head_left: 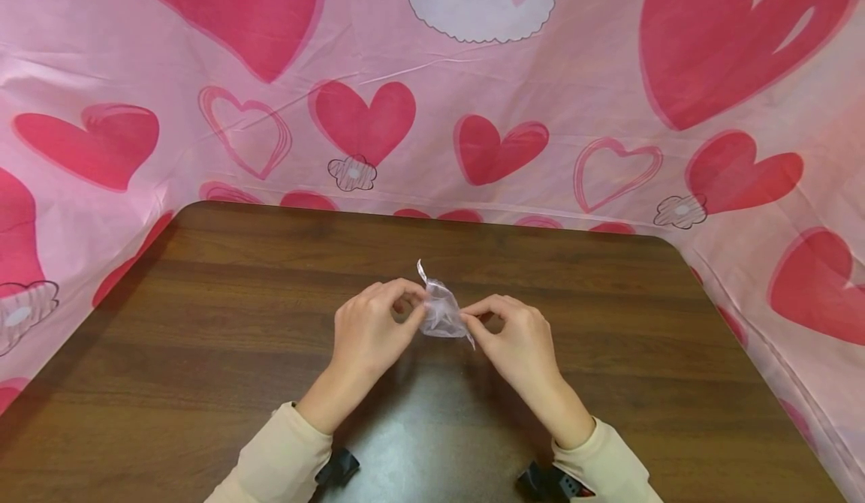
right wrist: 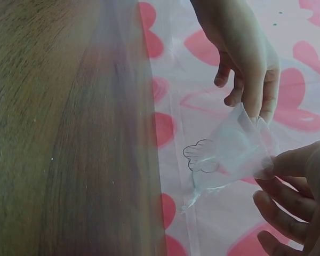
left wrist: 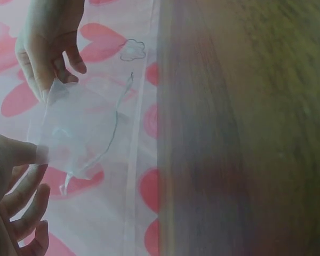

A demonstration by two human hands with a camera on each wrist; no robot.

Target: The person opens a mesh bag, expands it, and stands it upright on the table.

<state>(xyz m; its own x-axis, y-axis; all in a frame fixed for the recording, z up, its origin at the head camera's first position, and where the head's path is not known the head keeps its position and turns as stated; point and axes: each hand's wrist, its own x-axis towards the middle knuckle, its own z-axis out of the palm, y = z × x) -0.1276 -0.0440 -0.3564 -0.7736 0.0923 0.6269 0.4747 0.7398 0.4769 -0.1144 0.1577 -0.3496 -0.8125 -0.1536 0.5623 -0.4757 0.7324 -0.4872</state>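
Observation:
A small clear plastic bag is stretched between both hands above the middle of the table. My left hand pinches one side of it between thumb and index finger. On the opposite side, my right hand pinches the bag near its edge. The left wrist view shows the thin, see-through film spread out, with a crinkled strip along one edge. From the right wrist, the bag looks slightly puffed and creased, with a narrow twisted tip hanging at one corner. The other fingers of both hands are loosely bent, apart from the film.
The brown wooden table has rounded far corners. Behind and beside it hangs a pink cloth printed with red hearts, meeting the table's edges. A black device sits at the left cuff, and another at the right cuff.

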